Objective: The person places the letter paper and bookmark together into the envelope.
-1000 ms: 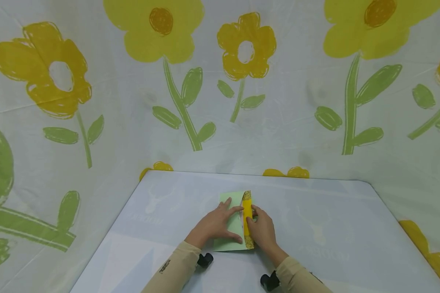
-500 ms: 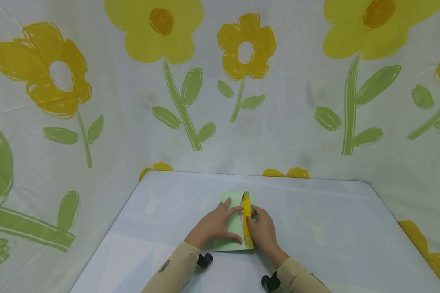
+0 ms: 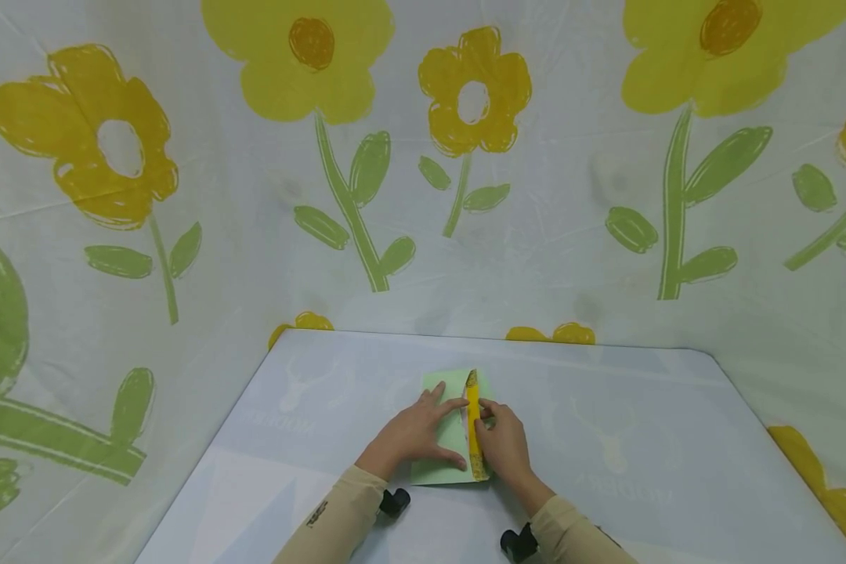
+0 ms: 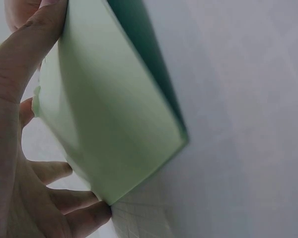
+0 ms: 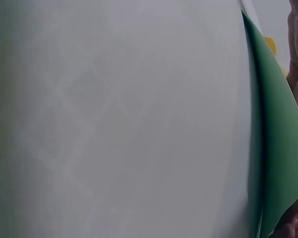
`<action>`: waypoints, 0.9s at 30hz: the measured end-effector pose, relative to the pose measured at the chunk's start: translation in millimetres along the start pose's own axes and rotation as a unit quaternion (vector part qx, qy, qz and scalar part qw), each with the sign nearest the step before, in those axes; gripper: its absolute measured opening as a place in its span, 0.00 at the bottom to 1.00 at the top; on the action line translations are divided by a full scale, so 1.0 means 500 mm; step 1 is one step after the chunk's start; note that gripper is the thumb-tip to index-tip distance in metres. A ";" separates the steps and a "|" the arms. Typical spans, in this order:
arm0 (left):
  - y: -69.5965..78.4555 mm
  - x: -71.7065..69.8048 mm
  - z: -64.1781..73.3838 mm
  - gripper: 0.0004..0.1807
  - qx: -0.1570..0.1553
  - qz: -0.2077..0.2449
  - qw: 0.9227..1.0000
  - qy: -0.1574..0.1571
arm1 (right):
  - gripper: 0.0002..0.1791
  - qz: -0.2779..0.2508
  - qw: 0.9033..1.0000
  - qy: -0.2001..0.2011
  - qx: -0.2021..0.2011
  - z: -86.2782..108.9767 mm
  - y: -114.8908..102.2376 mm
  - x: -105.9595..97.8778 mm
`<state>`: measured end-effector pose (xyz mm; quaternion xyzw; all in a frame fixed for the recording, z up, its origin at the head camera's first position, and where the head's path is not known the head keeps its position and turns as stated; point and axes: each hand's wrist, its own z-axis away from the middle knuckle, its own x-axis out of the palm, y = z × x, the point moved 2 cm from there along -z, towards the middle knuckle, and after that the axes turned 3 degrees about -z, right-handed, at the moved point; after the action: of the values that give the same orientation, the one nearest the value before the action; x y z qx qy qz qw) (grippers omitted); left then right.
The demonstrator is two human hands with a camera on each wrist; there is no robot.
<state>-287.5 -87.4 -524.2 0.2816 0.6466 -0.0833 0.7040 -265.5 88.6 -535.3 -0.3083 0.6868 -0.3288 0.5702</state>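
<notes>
A pale green folded paper [image 3: 430,471] lies on the table, with a yellow strip [image 3: 474,439] along its right side, patterned at both ends. My left hand [image 3: 417,429] rests on the paper with fingers spread, its index fingertip touching near the strip. In the left wrist view the green paper [image 4: 124,114] shows a corner lifted slightly over a darker layer, beside the thumb and fingers. My right hand [image 3: 505,445] pinches the strip's right edge between thumb and fingers. In the right wrist view the darker green underside [image 5: 283,139] curves up off the table, and most of that hand is out of frame.
The white table [image 3: 641,423] carries faint printed deer heads and lettering. A curtain [image 3: 550,235] with yellow flowers hangs behind the table and at its sides. Black wrist cameras [image 3: 395,503] sit beneath both beige sleeves [image 3: 338,513].
The yellow strip has tipped up and looks narrower, its right edge lifted by my right hand. More green shows right of its top end. My left hand has stayed put.
</notes>
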 end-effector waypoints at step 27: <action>-0.001 -0.001 0.002 0.58 0.008 0.006 1.000 0.003 | 0.26 -0.045 0.998 0.003 -0.049 0.009 -0.009 -0.002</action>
<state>-287.0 -88.8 -523.7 0.2914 0.6465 -0.0836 0.7001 -260.9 86.5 -531.9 -0.3654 0.6891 -0.3214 0.5369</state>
